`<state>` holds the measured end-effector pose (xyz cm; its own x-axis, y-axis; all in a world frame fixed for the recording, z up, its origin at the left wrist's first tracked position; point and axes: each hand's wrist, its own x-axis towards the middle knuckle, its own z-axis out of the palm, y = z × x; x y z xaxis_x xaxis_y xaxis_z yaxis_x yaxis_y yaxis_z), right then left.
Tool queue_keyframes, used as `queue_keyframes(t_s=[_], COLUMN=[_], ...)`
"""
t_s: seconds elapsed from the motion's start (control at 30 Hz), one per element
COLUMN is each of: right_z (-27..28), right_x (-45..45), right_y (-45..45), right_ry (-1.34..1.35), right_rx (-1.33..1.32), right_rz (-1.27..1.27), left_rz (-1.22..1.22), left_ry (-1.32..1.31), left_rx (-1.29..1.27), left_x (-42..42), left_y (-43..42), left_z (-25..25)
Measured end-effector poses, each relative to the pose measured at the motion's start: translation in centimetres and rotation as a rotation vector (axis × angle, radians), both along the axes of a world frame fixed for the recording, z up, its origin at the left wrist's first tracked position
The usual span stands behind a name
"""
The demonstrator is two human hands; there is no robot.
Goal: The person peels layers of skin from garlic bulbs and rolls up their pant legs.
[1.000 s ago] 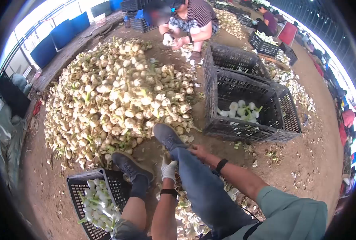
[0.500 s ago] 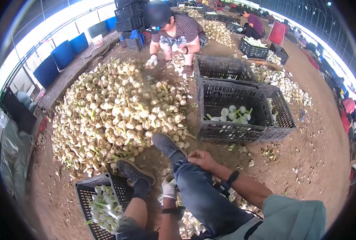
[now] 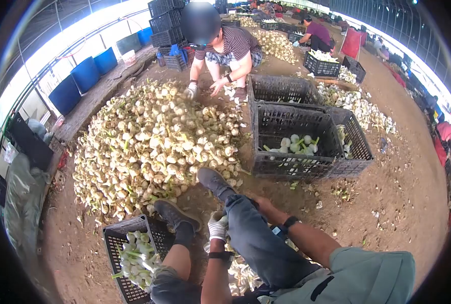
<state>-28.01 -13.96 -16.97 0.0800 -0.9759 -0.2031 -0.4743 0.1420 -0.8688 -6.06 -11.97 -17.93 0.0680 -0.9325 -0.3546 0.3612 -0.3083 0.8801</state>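
Note:
My left hand (image 3: 218, 226), in a pale knit glove, is closed against the inner side of the dark blue trouser leg (image 3: 253, 238). On the outer side of that leg is my bare right hand (image 3: 261, 203), near the hem; its fingers are hidden behind the cloth. The other leg is bare above a dark sock. Both dark shoes (image 3: 216, 181) rest by a large heap of garlic bulbs (image 3: 149, 147) with dry, dirty skins. Beside my left leg, a black crate (image 3: 115, 248) contains peeled white garlic bulbs (image 3: 138, 261) with green stems.
Black crates (image 3: 296, 164) stand to the right, one with several white bulbs inside. A co-worker in a striped shirt (image 3: 240, 40) crouches behind the heap, one gloved hand at it. Garlic skins (image 3: 240, 276) litter the ground under me. Blue tubs (image 3: 65, 93) line the left wall.
My right hand has slid from the front of the trouser hem to behind its outer side. My gloved left hand has risen slightly along the leg. The co-worker's hands have lowered.

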Motion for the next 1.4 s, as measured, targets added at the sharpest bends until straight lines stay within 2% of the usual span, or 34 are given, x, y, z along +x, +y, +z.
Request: queue_keyframes(t_s=[0.07, 0.1, 0.17, 0.2, 0.27, 0.3, 0.37, 0.5, 0.53, 0.57, 0.6, 0.67, 0.7, 0.77, 0.8, 0.87, 0.9, 0.93, 0.97, 1.0, 1.07, 1.1, 1.17, 1.2, 1.23, 1.27, 1.33, 1.37, 1.4], right_z=[-0.5, -0.6, -0.4, -0.1, 1.2, 0.8, -0.3, 1.5, 1.8, 1.5, 1.0, -1.4, -1.5, -1.3, -1.1, -1.2, -2.2, -5.0, -6.6, -5.2, 0.7, 3.5, 8.0, 8.9, 9.4, 9.6, 9.4, 9.2, 8.6], right_x=[0.8, 0.7, 0.3, 0.3, 0.6, 0.3, -0.4, -0.6, -0.2, 0.1, 0.6, 0.9, 0.8, 0.5, 0.6, 0.9, 0.9, 0.4, 0.0, 0.0, 0.6, 0.6, 0.2, 0.1, -0.2, -0.5, -0.6, -0.6, -0.6], right_y=[0.1, 0.4, 0.9, 1.1, 1.4, 1.1, 0.2, 1.3, 2.0, 2.3, 2.2, 1.6, 1.6, 1.9, 2.1, 2.9, 2.7, 2.4, 2.2, 2.4, 3.4, 3.9, 4.8, 4.8, 4.7, 4.4, 3.1, 2.7, 2.3], right_ry=[-0.793, -0.787, -0.574, -0.57, -0.365, -0.365, 0.319, 0.203, -0.056, -0.316, -0.317, -0.688, -0.686, 0.067, 0.069, -0.816, -0.816, -0.775, -0.732, -0.733, -0.986, -0.99, -0.361, -0.366, -0.267, -0.167, -0.074, 0.019, 0.018], right_rx=[0.314, 0.312, 0.02, 0.018, -0.136, -0.14, -0.423, -0.382, -0.271, -0.158, -0.162, 0.307, 0.311, -0.128, -0.122, 0.341, 0.346, 0.29, 0.229, 0.227, 0.505, 0.506, 0.298, 0.299, 0.251, 0.21, 0.14, 0.066, 0.082], right_rz=[-0.343, -0.342, -0.105, -0.108, -0.07, -0.068, 0.138, 0.145, 0.108, 0.073, 0.077, -0.21, -0.215, 0.047, 0.042, -0.271, -0.272, -0.218, -0.165, -0.166, -0.259, -0.254, -0.115, -0.111, -0.067, -0.026, -0.022, -0.017, -0.038], left_rz=[0.008, 0.01, 0.096, 0.092, 0.15, 0.169, 0.132, 0.07, 0.079, 0.062, 0.064, 0.09, 0.1, 0.117, 0.126, 0.079, 0.032, 0.033, 0.014, -0.005, 0.031, 0.067, 0.097, 0.114, 0.111, 0.114, 0.128, 0.122, 0.194], left_ry=[0.044, 0.05, 0.148, 0.152, 0.434, 0.25, 0.194, 0.142, 0.102, 0.237, 0.236, 0.424, 0.52, 0.711, 0.805, 0.802, 0.798, 0.796, 0.669, 0.543, 0.54, 0.54, 0.525, 0.513, 0.651, 0.648, 0.311, 0.143, 0.12], left_rx=[-0.052, -0.052, -0.061, -0.061, 0.033, -0.074, -0.061, -0.063, -0.069, -0.068, -0.073, -0.015, 0.02, 0.093, 0.13, 0.201, 0.257, 0.263, 0.193, 0.121, 0.16, 0.196, 0.241, 0.284, 0.15, 0.158, -0.001, -0.074, 0.08], left_x=[0.1, 0.0, -0.3, -0.5, -0.9, -1.6, -1.5, -1.0, -0.9, -0.8, -0.6, -0.7, -0.9, -1.5, -1.7, -1.8, -1.8, -1.7, -1.6, -1.6, -1.6, -1.5, -1.2, -1.2, -1.1, -0.7, -0.6, -1.0, -1.3], left_y=[0.2, 0.3, 0.7, 0.7, 0.1, 0.7, 1.2, 0.9, 0.7, 1.1, 1.4, 2.3, 2.8, 3.3, 3.3, 3.5, 3.5, 3.7, 3.6, 3.5, 4.7, 5.3, 6.5, 6.7, 7.5, 8.2, 8.5, 8.5, 8.3], left_z=[-0.7, -1.1, -3.5, -5.5, -10.6, -10.6, -8.7, -8.8, -8.6, -7.0, -5.5, -2.0, -0.5, 1.3, 1.6, 1.1, 1.0, -1.1, -4.8, -6.8, -3.8, -2.2, -1.2, -1.1, -1.8, -3.9, -11.2, -9.3, -7.2])
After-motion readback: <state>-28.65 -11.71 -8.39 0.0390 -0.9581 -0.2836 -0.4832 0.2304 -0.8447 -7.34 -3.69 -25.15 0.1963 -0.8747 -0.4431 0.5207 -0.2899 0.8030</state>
